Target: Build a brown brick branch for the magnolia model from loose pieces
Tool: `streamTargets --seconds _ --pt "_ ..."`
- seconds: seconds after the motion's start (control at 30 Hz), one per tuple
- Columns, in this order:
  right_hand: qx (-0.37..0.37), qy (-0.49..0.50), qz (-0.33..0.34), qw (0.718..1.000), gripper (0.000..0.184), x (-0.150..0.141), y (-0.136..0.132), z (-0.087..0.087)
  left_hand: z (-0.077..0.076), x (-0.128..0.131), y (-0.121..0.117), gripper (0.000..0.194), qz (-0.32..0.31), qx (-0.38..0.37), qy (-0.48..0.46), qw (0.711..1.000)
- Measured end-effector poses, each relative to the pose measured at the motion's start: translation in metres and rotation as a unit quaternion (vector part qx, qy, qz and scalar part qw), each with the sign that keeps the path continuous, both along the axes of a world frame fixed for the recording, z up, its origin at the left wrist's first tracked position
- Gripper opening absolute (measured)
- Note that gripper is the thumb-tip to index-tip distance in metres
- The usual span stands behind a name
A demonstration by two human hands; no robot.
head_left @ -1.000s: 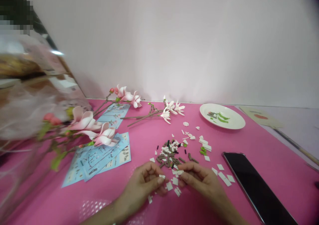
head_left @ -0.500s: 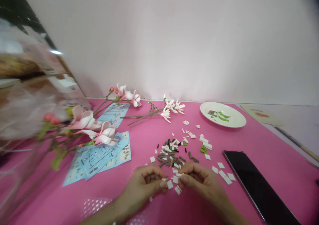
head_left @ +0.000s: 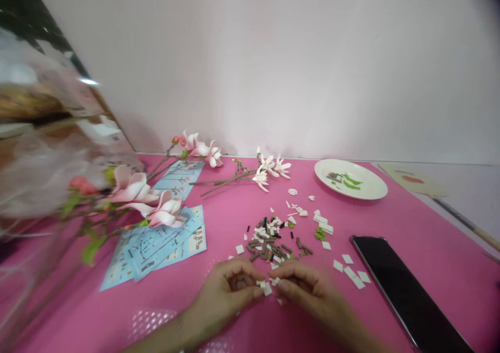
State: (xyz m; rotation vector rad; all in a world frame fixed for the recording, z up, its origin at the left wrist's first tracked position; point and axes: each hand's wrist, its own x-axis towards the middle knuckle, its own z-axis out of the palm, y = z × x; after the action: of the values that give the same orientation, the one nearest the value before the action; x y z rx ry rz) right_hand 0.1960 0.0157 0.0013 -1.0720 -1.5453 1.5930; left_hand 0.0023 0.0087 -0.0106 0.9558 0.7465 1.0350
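Note:
My left hand [head_left: 226, 290] and my right hand [head_left: 304, 285] sit close together at the front of the pink mat [head_left: 429, 223], fingers curled. Each seems to pinch a small plastic brick piece, mostly hidden by the fingers. Small white tiles [head_left: 267, 289] lie right between my fingertips. Just beyond my hands is a loose pile of brown, white and black brick pieces [head_left: 265, 241]. Green pieces [head_left: 320, 234] and more white tiles [head_left: 351, 275] lie to the right.
A white plate [head_left: 375, 184] holds green and brown pieces at the back. A black phone [head_left: 406, 290] lies face up on the right. Blue instruction sheets [head_left: 156, 249] and pink-white brick magnolia stems [head_left: 164, 212] lie left, beside a blurred plastic-wrapped object [head_left: 39, 160].
My hands have drawn closer together, with my right hand shifting left over the white tiles between them. The pile and plate stay put, and the view has moved slightly.

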Motion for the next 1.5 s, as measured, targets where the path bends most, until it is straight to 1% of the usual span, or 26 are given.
streamTargets --seconds 0.07,0.1,0.27,0.37,0.47,0.6,0.7,0.87,1.0,1.13,1.27,1.4,1.5 --pt "0.025 -0.027 0.008 0.999 0.018 0.000 0.000 0.003 -0.001 0.000 0.000 0.014 0.003 0.011 0.003 1.000" --pt "0.022 -0.028 0.009 0.999 0.017 -0.001 0.000 0.003 -0.001 -0.001 0.000 0.013 0.003 0.018 0.007 1.000" --pt "-0.063 0.021 0.002 0.998 0.012 -0.002 -0.003 -0.003 0.001 -0.002 -0.001 0.016 0.001 0.050 0.065 0.997" --pt "-0.067 0.028 -0.001 0.997 0.012 -0.004 -0.004 -0.006 0.000 -0.002 -0.001 0.019 0.004 0.062 0.127 0.990" --pt "-0.040 0.007 -0.009 0.999 0.012 -0.005 -0.004 -0.005 -0.003 -0.002 -0.001 0.018 0.004 0.075 0.181 0.981" --pt "0.029 -0.052 -0.014 0.998 0.012 -0.006 -0.004 -0.006 -0.006 -0.004 -0.003 0.018 -0.008 0.108 0.217 0.970" --pt "0.053 -0.073 -0.012 0.996 0.013 -0.005 -0.004 -0.006 -0.004 -0.004 -0.004 0.018 -0.007 0.122 0.228 0.966" --pt "0.073 -0.081 -0.014 0.994 0.014 -0.006 -0.004 -0.005 -0.001 -0.004 -0.003 0.016 -0.009 0.143 0.239 0.961" --pt "0.107 -0.113 -0.013 0.988 0.015 -0.006 -0.004 -0.003 -0.003 -0.006 -0.002 0.017 -0.018 0.146 0.249 0.957" --pt "0.140 -0.148 -0.011 0.979 0.016 -0.006 -0.005 0.001 -0.006 -0.006 -0.003 0.015 -0.010 0.143 0.244 0.959" --pt "0.138 -0.160 -0.018 0.977 0.016 -0.007 -0.008 0.004 -0.006 -0.005 -0.004 0.015 -0.016 0.139 0.244 0.960" --pt "0.147 -0.164 -0.025 0.975 0.015 -0.007 -0.010 0.005 -0.001 -0.004 -0.005 0.014 -0.025 0.132 0.250 0.959" --pt "0.158 -0.163 -0.028 0.974 0.015 -0.008 -0.010 0.005 0.003 -0.003 -0.006 0.015 -0.025 0.142 0.254 0.956"
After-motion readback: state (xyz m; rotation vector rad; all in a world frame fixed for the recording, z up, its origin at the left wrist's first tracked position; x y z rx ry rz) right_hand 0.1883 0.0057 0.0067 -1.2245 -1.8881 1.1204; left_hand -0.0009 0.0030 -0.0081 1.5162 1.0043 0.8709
